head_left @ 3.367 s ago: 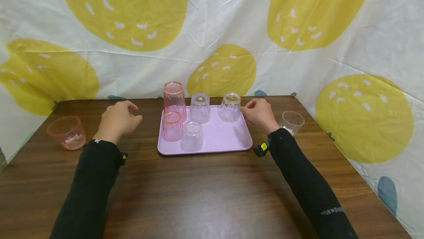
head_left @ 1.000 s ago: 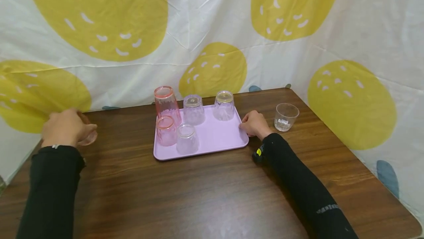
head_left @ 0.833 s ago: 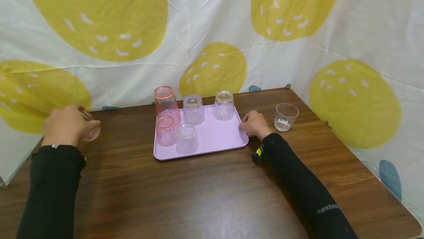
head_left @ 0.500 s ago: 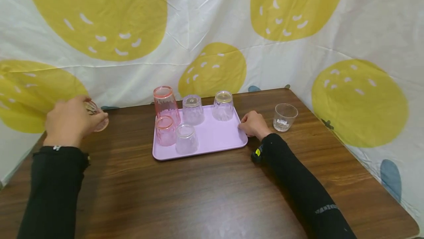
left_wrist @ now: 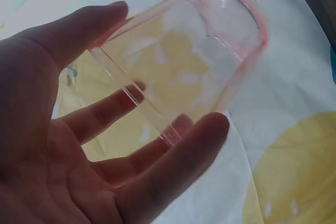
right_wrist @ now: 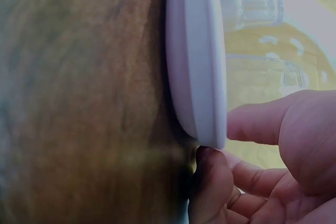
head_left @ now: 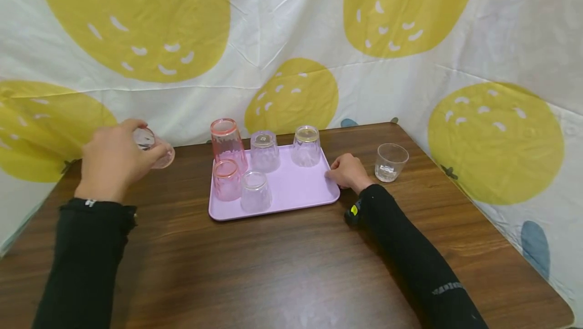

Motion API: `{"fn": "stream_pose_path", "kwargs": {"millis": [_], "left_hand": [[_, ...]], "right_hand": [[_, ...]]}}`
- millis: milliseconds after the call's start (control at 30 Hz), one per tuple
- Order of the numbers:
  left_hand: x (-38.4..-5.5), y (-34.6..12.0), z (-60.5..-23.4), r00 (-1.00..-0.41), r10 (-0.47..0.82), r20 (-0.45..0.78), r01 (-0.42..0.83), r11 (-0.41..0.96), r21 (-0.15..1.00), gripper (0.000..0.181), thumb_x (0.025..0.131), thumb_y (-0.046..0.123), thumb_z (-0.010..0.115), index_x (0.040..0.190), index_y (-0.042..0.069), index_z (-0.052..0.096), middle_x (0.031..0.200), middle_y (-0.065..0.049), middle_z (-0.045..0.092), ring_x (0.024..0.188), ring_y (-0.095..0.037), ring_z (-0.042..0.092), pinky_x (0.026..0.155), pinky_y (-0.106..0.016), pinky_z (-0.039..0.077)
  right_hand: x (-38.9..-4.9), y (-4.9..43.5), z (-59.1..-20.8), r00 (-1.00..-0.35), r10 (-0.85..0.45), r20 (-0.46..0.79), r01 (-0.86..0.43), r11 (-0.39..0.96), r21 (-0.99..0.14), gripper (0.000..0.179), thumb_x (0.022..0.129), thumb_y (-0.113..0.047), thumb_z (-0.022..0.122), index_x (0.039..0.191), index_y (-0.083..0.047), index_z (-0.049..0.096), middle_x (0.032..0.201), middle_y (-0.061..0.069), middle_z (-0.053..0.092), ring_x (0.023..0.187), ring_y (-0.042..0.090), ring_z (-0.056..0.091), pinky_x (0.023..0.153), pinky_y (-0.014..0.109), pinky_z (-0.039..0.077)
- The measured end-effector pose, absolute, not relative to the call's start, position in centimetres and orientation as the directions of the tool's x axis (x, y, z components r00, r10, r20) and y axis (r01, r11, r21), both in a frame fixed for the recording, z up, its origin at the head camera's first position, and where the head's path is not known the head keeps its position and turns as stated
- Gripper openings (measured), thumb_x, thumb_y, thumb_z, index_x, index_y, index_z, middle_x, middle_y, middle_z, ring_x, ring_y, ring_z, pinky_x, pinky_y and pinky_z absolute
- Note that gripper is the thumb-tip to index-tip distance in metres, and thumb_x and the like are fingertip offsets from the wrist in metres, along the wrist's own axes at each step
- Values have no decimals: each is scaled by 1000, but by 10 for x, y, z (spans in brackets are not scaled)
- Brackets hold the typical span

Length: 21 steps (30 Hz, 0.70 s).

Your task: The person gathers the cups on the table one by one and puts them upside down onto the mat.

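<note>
My left hand [head_left: 111, 159] grips a pink-tinted clear drinking glass [head_left: 163, 156] above the left side of the table. In the left wrist view, thumb and fingertips spread round the base end of the glass [left_wrist: 173, 61], and its pink rim points away from the palm. At the tray's right edge, my right hand [head_left: 349, 172] pinches the rim of the pale purple tray [head_left: 305, 187]. The right wrist view has the thumb [right_wrist: 257, 124] at the tray's upper side and a finger [right_wrist: 212, 182] beneath its rim.
Several upturned glasses stand on the tray: a tall pink one [head_left: 229, 141], a short pink one [head_left: 226, 181], clear ones [head_left: 256, 195] and one with a yellowish base [head_left: 306, 149]. Right of my right hand, a clear glass [head_left: 391, 162] stands upright on the brown table [head_left: 255, 268].
My left hand reached out left, took the pink glass that stood there, and has brought it up and rightward, upside down. My right hand moved from beside a glass to the tray's edge and stays there.
</note>
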<state>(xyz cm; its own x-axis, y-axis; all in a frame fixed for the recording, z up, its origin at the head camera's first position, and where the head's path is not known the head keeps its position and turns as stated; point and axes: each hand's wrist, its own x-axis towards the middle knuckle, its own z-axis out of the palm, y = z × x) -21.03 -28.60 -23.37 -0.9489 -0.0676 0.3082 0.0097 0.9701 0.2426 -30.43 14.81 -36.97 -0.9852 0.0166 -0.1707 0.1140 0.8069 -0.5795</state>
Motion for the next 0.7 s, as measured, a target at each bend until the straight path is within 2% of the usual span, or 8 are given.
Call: {"fn": "stream_pose_path", "kwargs": {"millis": [100,367,533,700], "left_hand": [[-212,-280,-235,-933,-64,353,33,964,263,70,90,54,65,136,3,53,114,-40,56,105,-58,49,79,-67,41],[-217,-270,-239,-909,-35,416,115,937,329,71,87,57,70,132,3,57,117,-34,60,110,-51,53,86,-64,41],[-220,-265,-239,-933,-1,361,157,900,407,76,86,65,66,134,7,58,122,-29,63,112,-44,59,89,-60,46],[-221,-257,-238,-954,16,299,169,854,493,75,87,68,64,136,11,56,127,-28,63,116,-44,59,89,-59,48]], "right_hand": [[-303,148,-368,-983,16,-182,121,803,-584,27,92,-29,68,103,-4,71,96,11,68,71,19,63,58,23,49],[-302,150,-363,-982,23,-187,133,785,-605,28,95,-32,64,101,-5,69,81,6,64,67,17,61,57,24,49],[-303,149,-362,-988,32,-154,119,792,-598,27,95,-33,61,100,-7,69,86,7,65,70,19,61,58,26,49],[-300,146,-357,-997,40,-69,74,785,-615,25,94,-30,60,96,-6,69,97,11,66,85,25,61,67,30,48]]}}
